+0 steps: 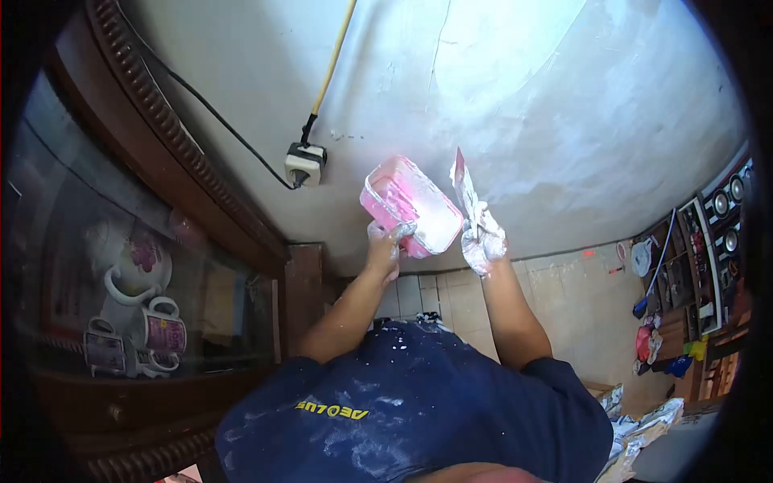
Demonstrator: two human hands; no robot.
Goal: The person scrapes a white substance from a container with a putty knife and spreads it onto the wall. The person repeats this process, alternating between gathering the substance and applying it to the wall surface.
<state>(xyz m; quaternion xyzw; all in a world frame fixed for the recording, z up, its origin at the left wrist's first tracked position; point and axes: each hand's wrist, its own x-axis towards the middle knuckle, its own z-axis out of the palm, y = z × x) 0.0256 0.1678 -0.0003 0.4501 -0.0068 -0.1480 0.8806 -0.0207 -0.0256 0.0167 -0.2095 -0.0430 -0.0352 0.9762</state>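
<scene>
i'm looking down at both hands raised against the plastered wall (564,97). the left hand (385,245) is closing around the lower end of a pink tub (411,205) loaded with white filler — its long axis is running from about 10 o'clock to 4 o'clock. the right hand (483,241), caked in white, is gripping the handle of a putty knife (463,181) whose blade is pointing up toward 12 o'clock. the knife is sitting just beside the tub, at its 3 o'clock edge, so the right hand is the nearer one to the filler. a wall socket (304,165) is hanging at 9 o'clock of the tub, well apart.
</scene>
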